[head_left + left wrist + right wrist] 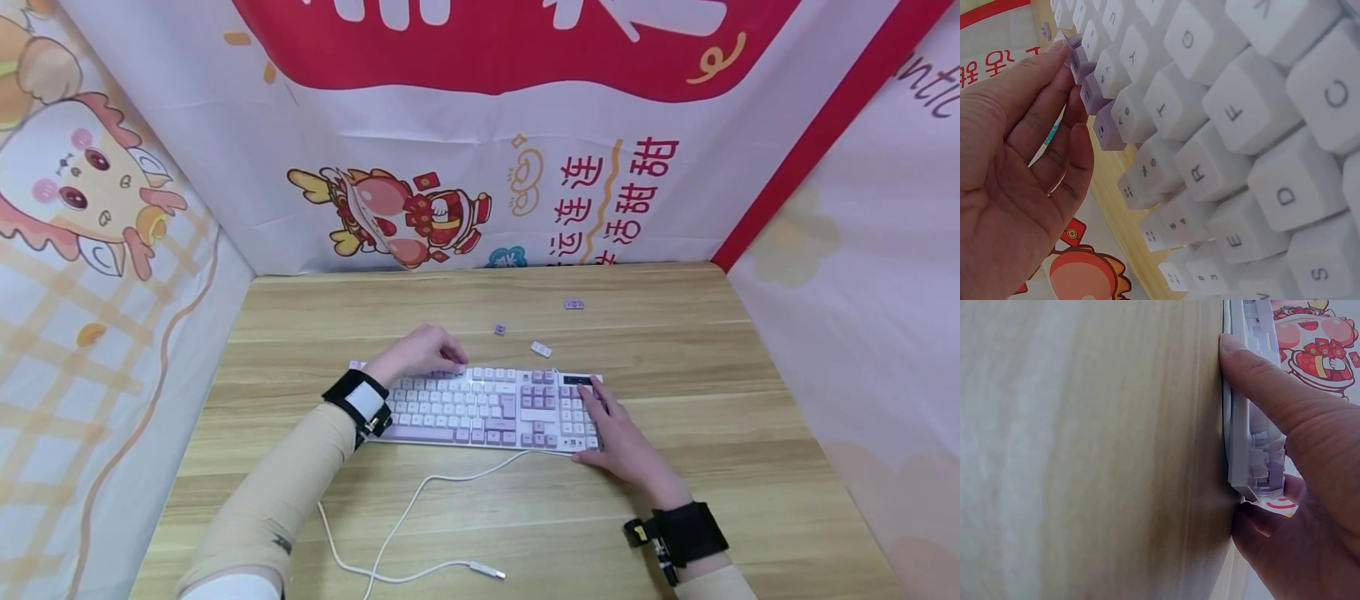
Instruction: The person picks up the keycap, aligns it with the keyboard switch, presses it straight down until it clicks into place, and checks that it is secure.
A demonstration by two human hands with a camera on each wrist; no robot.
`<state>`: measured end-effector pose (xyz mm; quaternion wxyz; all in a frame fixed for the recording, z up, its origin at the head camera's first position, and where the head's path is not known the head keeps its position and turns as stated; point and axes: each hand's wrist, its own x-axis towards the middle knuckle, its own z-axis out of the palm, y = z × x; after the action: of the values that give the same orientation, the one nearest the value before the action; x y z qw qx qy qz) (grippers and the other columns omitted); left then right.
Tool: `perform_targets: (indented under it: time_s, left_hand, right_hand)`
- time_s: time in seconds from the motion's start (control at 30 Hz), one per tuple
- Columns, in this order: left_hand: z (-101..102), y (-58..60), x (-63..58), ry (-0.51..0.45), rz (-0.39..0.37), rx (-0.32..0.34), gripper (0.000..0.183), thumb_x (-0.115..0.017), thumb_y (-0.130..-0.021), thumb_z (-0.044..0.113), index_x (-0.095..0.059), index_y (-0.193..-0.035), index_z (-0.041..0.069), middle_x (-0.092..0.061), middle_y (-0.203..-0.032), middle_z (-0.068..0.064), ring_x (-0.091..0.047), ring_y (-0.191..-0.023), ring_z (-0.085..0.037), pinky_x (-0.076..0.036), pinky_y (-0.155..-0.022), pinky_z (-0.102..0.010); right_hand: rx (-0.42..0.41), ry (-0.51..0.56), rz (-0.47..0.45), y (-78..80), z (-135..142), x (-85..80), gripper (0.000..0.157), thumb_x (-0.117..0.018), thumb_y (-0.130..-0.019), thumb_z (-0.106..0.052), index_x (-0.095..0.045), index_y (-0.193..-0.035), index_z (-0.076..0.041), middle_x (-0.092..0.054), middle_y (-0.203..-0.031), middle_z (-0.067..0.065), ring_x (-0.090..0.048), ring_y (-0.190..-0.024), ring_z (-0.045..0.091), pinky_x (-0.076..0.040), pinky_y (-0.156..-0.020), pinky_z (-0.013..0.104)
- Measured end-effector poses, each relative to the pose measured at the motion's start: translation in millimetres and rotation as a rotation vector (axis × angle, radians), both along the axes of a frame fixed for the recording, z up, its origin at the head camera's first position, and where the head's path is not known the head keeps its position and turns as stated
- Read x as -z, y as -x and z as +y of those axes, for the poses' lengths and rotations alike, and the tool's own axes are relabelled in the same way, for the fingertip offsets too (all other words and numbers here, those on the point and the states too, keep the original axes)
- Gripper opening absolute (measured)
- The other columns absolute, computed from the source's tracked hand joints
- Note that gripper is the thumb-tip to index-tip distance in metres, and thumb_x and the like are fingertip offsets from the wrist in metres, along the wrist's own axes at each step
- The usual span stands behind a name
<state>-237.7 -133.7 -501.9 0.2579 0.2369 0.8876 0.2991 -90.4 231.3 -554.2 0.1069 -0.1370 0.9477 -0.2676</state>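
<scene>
A white and purple keyboard (450, 410) lies on the wooden table. At its top row, my left hand (422, 352) pinches a purple keycap (1080, 64) between thumb and fingertips; the keycap's far side is hidden by the fingers. White letter keys (1233, 112) fill the rest of the left wrist view. My right hand (621, 442) grips the keyboard's right end. Its thumb (1260, 372) lies along the front edge, while the other fingers reach over the number pad (573, 417). Bare white key mounts (1260, 464) show at that end in the right wrist view.
Behind the keyboard lie a small purple keycap (499, 330), a longer purple keycap (573, 305) and a long white keycap (541, 349). A white cable (420, 487) with a USB plug (486, 570) loops across the table in front. Printed cloth (420, 125) surrounds the table.
</scene>
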Motion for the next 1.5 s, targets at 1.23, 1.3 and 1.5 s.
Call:
perform_targets:
  time_s: [1.23,1.3,1.5]
  left_hand:
    - [31,-25.5,-6.9,0.268,0.417,0.014,0.005,-0.082,-0.083,0.019,-0.078,-0.086,0.020,-0.072,-0.078,0.006,-0.063,-0.074,-0.009,-0.054,-0.076,-0.026]
    - [31,-26.0,-6.6,0.268,0.412,0.016,0.005,-0.082,-0.083,0.018,-0.078,-0.087,0.020,-0.073,-0.080,0.006,-0.064,-0.075,-0.009,-0.055,-0.077,-0.025]
    - [32,-25.8,-6.8,0.264,0.448,0.048,0.005,-0.081,-0.083,0.014,-0.078,-0.083,0.018,-0.074,-0.079,0.003,-0.065,-0.074,-0.010,-0.056,-0.077,-0.026]
  right_hand:
    - [-0.011,-0.010,0.015,0.5,2,2.3,0.108,-0.086,-0.077,-0.032,-0.019,-0.160,-0.013,-0.005,-0.167,0.020,-0.026,-0.147,0.050,-0.036,-0.113,0.061]
    - [-0.013,-0.013,0.018,0.5,2,2.4,0.108,-0.086,-0.077,-0.033,-0.019,-0.160,-0.012,-0.006,-0.167,0.020,-0.026,-0.147,0.050,-0.036,-0.114,0.061]
    - [-0.009,-0.011,0.021,0.0,1,1.1,0.108,-0.085,-0.077,-0.033,-0.019,-0.160,-0.012,-0.006,-0.167,0.020,-0.026,-0.146,0.051,-0.037,-0.113,0.061]
